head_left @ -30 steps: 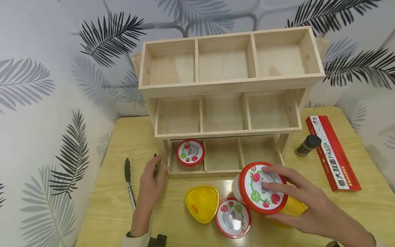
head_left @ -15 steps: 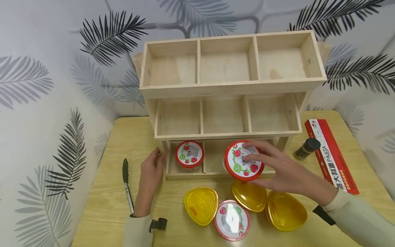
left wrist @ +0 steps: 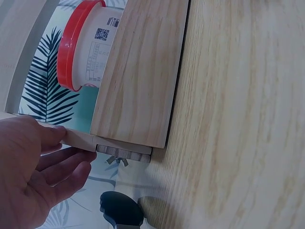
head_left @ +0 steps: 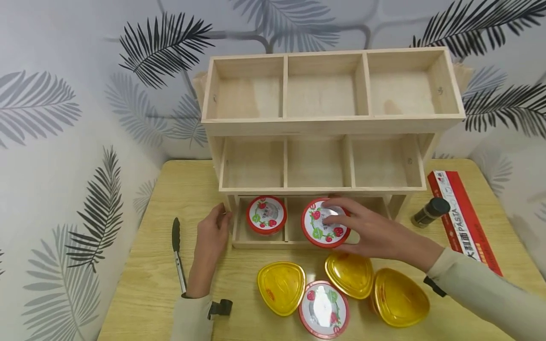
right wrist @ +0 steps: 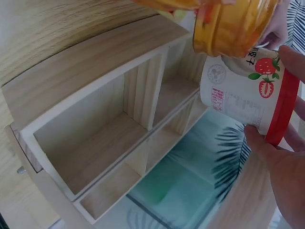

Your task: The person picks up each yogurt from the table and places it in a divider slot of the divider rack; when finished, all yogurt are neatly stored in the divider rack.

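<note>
In the head view my right hand [head_left: 367,227] grips a white tub [head_left: 326,225] with a red-rimmed strawberry lid, held over the bottom wooden drawer's middle compartment. Fingers and thumb clasp the red lid rim in the right wrist view, with the tub [right wrist: 238,95] tilted sideways there. A matching tub [head_left: 266,215] stands in the left compartment of that drawer [head_left: 264,245]. My left hand [head_left: 211,239] is at the left upright of the wooden shelf; the left wrist view shows thumb and fingers pinching a wooden strip [left wrist: 78,140].
Yellow triangular containers [head_left: 281,289] and another strawberry-lidded tub [head_left: 324,310] sit before the shelf. Tongs [head_left: 178,255] lie at left. A dark-capped bottle [head_left: 431,212] and red pasta box [head_left: 467,220] lie at right. Two upper drawer tiers [head_left: 332,127] overhang the bottom drawer.
My right hand has carried the tub forward and left, from above the yellow containers to over the middle compartment. My left hand has shifted slightly forward onto the shelf's left upright.
</note>
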`<state>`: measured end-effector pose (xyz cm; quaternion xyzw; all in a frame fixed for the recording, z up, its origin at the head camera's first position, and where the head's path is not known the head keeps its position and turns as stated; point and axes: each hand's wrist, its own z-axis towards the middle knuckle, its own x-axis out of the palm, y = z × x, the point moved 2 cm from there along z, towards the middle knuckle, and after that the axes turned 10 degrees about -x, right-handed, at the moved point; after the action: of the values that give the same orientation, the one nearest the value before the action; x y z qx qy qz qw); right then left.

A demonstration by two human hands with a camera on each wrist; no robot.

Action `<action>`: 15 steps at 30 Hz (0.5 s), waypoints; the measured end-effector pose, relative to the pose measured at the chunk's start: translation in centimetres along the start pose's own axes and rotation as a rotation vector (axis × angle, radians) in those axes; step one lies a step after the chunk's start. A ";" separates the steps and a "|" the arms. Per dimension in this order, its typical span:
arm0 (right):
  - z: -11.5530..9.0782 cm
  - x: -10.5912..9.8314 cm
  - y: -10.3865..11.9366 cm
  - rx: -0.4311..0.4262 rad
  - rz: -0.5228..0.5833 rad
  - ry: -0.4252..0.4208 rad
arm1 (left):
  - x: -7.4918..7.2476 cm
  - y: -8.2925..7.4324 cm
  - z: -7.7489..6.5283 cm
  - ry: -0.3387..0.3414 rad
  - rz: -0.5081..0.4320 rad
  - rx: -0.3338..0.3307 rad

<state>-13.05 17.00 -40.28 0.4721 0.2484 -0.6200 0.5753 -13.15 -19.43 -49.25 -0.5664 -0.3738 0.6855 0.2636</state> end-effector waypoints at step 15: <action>0.9 3.2 -2.6 0.146 0.144 0.120 | 0.1 -0.1 0.0 -0.019 0.042 0.012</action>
<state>-15.43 15.24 -43.30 0.5658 0.2018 -0.5641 0.5666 -13.14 -19.31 -49.20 -0.5662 -0.3600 0.6985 0.2490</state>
